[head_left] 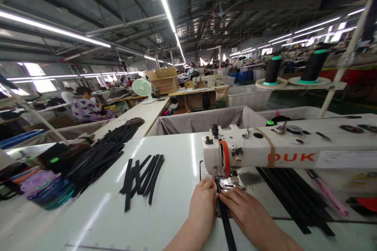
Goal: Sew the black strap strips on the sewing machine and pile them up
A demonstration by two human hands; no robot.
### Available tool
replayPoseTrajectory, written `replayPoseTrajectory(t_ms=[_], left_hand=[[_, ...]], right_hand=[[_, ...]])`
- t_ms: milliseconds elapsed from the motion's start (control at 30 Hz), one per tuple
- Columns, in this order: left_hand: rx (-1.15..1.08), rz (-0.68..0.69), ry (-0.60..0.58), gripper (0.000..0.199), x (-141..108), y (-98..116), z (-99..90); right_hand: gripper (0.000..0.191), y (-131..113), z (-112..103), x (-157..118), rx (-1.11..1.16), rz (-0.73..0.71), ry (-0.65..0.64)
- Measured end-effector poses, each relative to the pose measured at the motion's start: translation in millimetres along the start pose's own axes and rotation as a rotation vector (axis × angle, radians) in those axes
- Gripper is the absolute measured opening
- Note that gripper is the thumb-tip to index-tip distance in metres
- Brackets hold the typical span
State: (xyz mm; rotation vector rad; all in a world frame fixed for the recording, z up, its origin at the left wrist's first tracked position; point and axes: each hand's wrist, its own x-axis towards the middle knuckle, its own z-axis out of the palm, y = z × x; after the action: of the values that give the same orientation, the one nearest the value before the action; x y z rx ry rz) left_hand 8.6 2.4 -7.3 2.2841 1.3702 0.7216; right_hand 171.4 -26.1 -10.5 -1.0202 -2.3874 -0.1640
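A long black strip runs from the front edge up to the needle area of a white sewing machine. My left hand is closed on the strip's left side, its fingertips bunched close by the presser foot. On the right side, my right hand pinches the same strip, fingers pressed together just below the metal foot. Several short black strips lie loosely on the pale table to the left. More long black strips lie beneath the machine arm at the right.
A heap of black strips lies at the left, beside a purple and teal container. Pink scissors rest on the right. Thread cones stand behind the machine. A seated person is at the far left.
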Motion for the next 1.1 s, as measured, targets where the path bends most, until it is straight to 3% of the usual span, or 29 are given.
replayPoseTrajectory(t_ms=[300, 667, 900, 1100], left_hand=[[-0.066, 0.018, 0.035, 0.029, -3.8, 0.3, -5.6], [-0.011, 0.008, 0.004, 0.026, -4.3, 3.9, -8.6], [0.110, -0.102, -0.070, 0.017, -10.5, 10.9, -17.0], [0.031, -0.106, 0.037, 0.016, -13.0, 7.9, -14.5]], right_hand=[[0.026, -3.1, -29.4, -3.1, 0.275, 0.025, -0.101], [0.025, 4.2, -14.2, -1.7, 0.205, 0.084, -0.083], [0.020, 6.3, -5.4, -0.7, 0.064, 0.084, -0.083], [0.022, 6.5, -2.5, -1.8, 0.058, 0.068, -0.066]])
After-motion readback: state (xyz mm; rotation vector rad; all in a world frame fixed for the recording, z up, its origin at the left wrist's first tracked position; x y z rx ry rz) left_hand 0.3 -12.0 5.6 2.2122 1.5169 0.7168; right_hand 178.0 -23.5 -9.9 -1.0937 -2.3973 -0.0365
